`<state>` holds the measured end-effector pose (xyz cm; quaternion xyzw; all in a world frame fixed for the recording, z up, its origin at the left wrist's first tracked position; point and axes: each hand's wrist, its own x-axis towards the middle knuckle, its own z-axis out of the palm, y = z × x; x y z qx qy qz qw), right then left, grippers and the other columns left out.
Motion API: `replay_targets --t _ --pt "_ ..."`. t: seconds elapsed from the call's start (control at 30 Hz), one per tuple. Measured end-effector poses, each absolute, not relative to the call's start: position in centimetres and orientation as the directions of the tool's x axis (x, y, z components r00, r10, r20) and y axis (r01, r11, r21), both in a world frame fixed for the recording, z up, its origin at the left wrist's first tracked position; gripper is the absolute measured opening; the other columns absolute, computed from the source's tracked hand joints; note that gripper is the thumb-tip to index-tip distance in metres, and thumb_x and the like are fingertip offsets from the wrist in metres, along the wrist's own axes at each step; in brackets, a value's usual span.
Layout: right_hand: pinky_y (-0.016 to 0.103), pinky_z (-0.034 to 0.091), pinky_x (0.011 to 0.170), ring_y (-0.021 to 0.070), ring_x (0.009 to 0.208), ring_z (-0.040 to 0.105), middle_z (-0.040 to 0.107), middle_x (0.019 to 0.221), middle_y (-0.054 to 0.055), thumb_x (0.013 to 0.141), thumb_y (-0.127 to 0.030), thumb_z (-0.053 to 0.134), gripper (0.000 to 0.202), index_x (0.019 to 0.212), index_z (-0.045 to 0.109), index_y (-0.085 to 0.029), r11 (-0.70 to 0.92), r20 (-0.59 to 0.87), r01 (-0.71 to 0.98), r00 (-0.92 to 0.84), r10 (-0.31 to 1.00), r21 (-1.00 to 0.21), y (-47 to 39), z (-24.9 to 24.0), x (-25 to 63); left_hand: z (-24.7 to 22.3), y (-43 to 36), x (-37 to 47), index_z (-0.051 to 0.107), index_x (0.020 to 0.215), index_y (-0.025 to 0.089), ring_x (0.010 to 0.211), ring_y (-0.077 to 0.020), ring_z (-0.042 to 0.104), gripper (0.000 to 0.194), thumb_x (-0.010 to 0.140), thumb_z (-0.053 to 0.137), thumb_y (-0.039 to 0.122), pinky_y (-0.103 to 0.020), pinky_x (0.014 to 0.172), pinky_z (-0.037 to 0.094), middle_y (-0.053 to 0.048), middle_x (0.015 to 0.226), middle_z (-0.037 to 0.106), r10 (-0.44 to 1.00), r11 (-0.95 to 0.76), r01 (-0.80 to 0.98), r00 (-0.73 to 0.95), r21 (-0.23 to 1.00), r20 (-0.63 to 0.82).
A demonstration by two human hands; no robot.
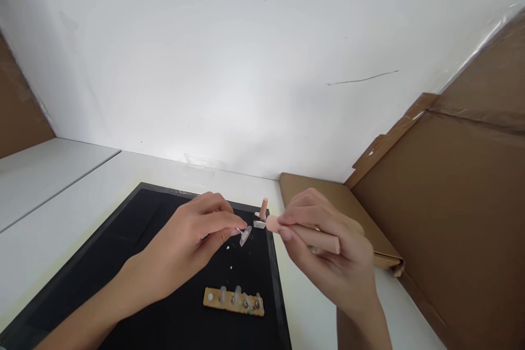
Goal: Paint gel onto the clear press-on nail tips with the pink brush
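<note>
Between the thumb and fingertips of my left hand (209, 224) is a thin stem bearing a small clear nail tip (245, 235). My right hand (328, 229) is closed around a peach-coloured tube (318, 238), its rounded end pointing left towards the nail tip, with a gap between them. Just beyond both hands, near the black mat's far right corner, stands a small clear block with a peach-coloured stick (264, 207) upright on it. Nearer me, a yellow-brown strip (233, 307) lies on the mat, with several clear pieces standing on it.
The black mat (164, 262) covers much of the white table (164, 169), with a few tiny white bits (228, 248) on it. A flat cardboard box (315, 183) lies at the right, beside a tall cardboard panel (459, 202). A white wall (229, 65) rises behind.
</note>
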<state>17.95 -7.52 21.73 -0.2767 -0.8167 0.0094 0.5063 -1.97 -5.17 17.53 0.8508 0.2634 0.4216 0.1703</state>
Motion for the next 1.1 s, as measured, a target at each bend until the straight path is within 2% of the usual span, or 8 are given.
replay_targets --t 0.17,0.3,0.47,0.6,0.73,0.87,1.0,1.1 --pt "0.029 0.046 0.053 0.0118 0.051 0.052 0.059 0.057 -0.004 0.077 -0.004 0.058 0.018 0.083 0.06 -0.021 0.889 0.779 0.322 -0.441 0.446 -0.326 -7.62 21.75 17.99 17.5 -5.3 -2.08 0.063 0.105 0.022 0.074 -0.0138 0.057 0.024 0.093 0.045 0.011 -0.023 0.06 0.047 -0.005 0.089 0.06 0.563 -0.826 0.34 0.531 0.449 0.634" --pt "0.028 0.045 0.052 0.0128 0.056 0.053 0.06 0.06 -0.002 0.076 -0.003 0.059 0.019 0.08 0.06 -0.021 0.84 0.775 0.421 -0.379 0.506 -0.343 -7.61 21.7 18.01 17.56 -5.54 -2.11 0.06 0.111 0.023 0.077 -0.0144 0.056 0.027 0.094 0.043 0.011 -0.024 0.061 0.046 -0.006 0.092 0.059 0.542 -0.84 0.342 0.562 0.421 0.625" --pt "0.029 0.046 0.054 0.0112 0.052 0.052 0.059 0.059 -0.003 0.076 -0.003 0.058 0.019 0.083 0.06 -0.02 0.886 0.762 0.312 -0.459 0.456 -0.343 -7.63 21.65 17.97 17.68 -5.72 -2.03 0.059 0.104 0.02 0.08 -0.0145 0.056 0.022 0.094 0.042 0.01 -0.024 0.064 0.046 -0.005 0.092 0.057 0.552 -0.834 0.371 0.553 0.409 0.624" --pt "0.029 0.045 0.051 0.013 0.054 0.052 0.058 0.059 -0.002 0.076 -0.003 0.059 0.02 0.082 0.06 -0.022 0.85 0.785 0.422 -0.388 0.483 -0.315 -7.7 21.69 17.96 17.8 -5.8 -1.93 0.058 0.1 0.021 0.079 -0.0148 0.055 0.019 0.094 0.042 0.012 -0.025 0.064 0.046 -0.004 0.089 0.056 0.569 -0.823 0.387 0.551 0.416 0.611" --pt "0.029 0.046 0.052 0.0122 0.051 0.052 0.059 0.059 -0.003 0.076 -0.003 0.057 0.02 0.082 0.06 -0.022 0.886 0.761 0.338 -0.466 0.451 -0.318 -7.87 21.75 18.01 17.88 -5.82 -1.86 0.057 0.099 0.02 0.081 -0.0152 0.055 0.018 0.094 0.043 0.011 -0.025 0.066 0.046 -0.004 0.089 0.055 0.564 -0.825 0.382 0.552 0.415 0.614" --pt "0.028 0.046 0.052 0.0129 0.055 0.053 0.059 0.06 -0.002 0.078 -0.003 0.058 0.02 0.083 0.06 -0.022 0.852 0.772 0.422 -0.412 0.484 -0.308 -7.84 21.73 18.04 17.87 -5.85 -1.92 0.056 0.1 0.02 0.082 -0.0147 0.054 0.018 0.094 0.042 0.01 -0.025 0.067 0.045 -0.004 0.09 0.054 0.566 -0.824 0.387 0.57 0.413 0.596" --pt "0.029 0.046 0.053 0.0118 0.054 0.052 0.059 0.06 -0.003 0.077 -0.002 0.058 0.019 0.083 0.059 -0.021 0.88 0.754 0.352 -0.469 0.46 -0.318 -7.7 21.64 18.1 17.8 -5.91 -2.0 0.056 0.1 0.02 0.083 -0.0151 0.054 0.018 0.094 0.042 0.01 -0.025 0.067 0.045 -0.004 0.09 0.054 0.563 -0.826 0.39 0.562 0.407 0.606" --pt "0.029 0.046 0.053 0.0128 0.057 0.053 0.06 0.061 -0.002 0.077 -0.002 0.059 0.02 0.084 0.06 -0.021 0.856 0.75 0.398 -0.441 0.494 -0.329 -7.68 21.62 18.1 17.85 -5.95 -1.99 0.056 0.099 0.021 0.083 -0.0157 0.054 0.019 0.095 0.041 0.011 -0.026 0.067 0.046 -0.004 0.09 0.054 0.568 -0.823 0.398 0.562 0.406 0.601"
